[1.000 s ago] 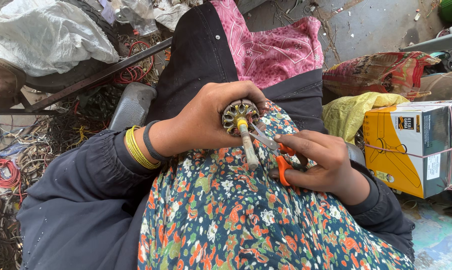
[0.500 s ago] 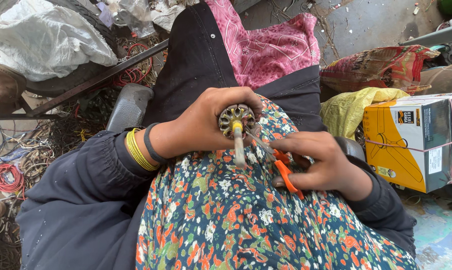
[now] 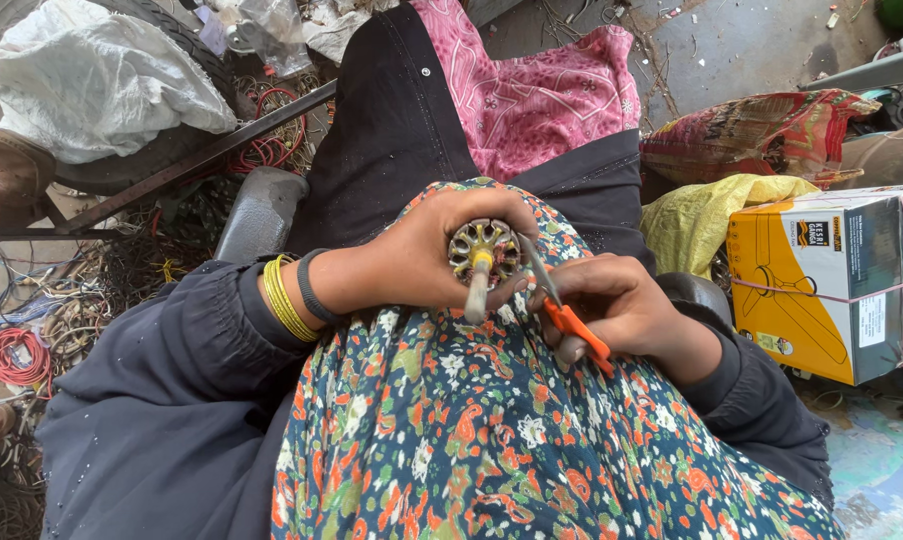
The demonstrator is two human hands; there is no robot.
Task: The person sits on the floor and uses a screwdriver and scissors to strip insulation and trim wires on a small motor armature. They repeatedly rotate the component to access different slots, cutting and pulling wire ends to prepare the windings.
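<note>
A small round motor armature with copper windings and a pale shaft is gripped in the left hand, whose fingers are closed around its rim; the shaft points down toward the floral-patterned cloth covering the lap, and the part is held just above that cloth. Orange-handled metal cutters are clasped in the right hand, the fingers wrapped round the handles, with the metal tips brought against the right edge of the armature. Yellow bangles and a dark band are worn on the left wrist.

To the right, a yellow and grey cardboard box tied with string is seen closed, so its contents cannot be told. A yellow plastic bag lies just beside it. At the upper left, a white crumpled sack rests on a tyre, and tangled red and dark wires are spread on the ground.
</note>
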